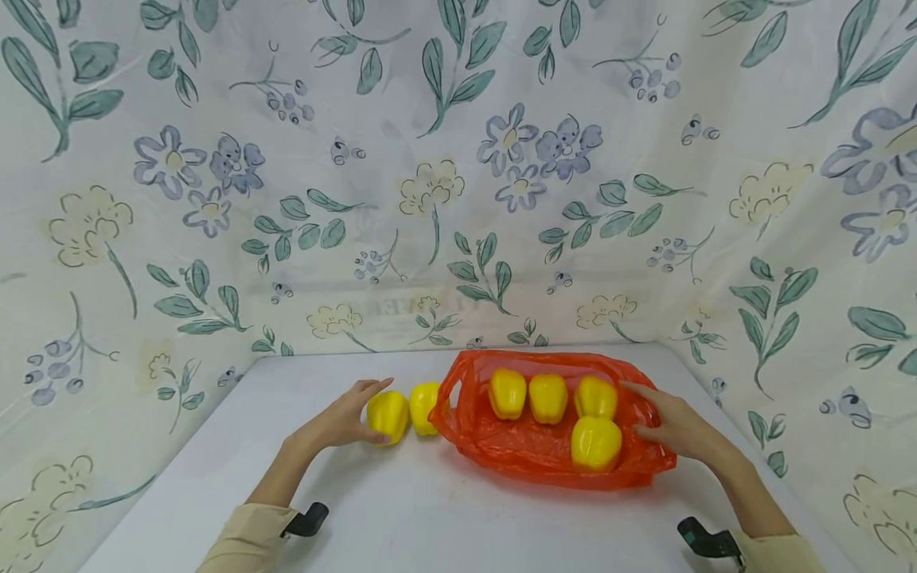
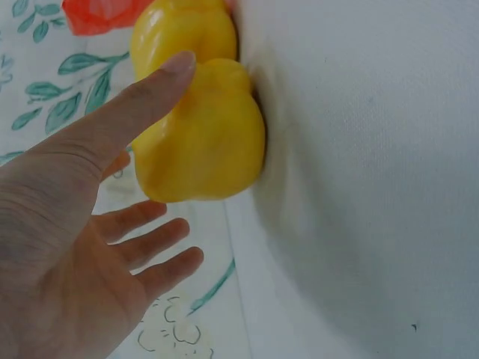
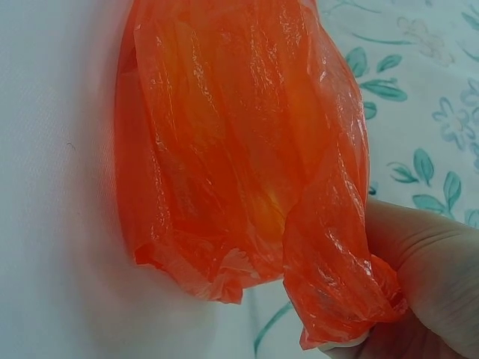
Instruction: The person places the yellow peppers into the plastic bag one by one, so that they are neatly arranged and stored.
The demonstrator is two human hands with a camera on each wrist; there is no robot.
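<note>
Two yellow bell peppers stand side by side on the table, left of a red plastic bag. My left hand is spread at the nearer bell pepper, thumb on its near side and fingers toward its far side. In the left wrist view the thumb overlaps this pepper, while the other fingers are loosely extended below it. The second pepper sits at the bag's left opening. My right hand holds the bag's right end, its crumpled plastic between thumb and fingers.
Several more yellow peppers show in the red bag. The white table meets a floral curtain at its back and sides. Black wrist mounts stick out from both sleeves.
</note>
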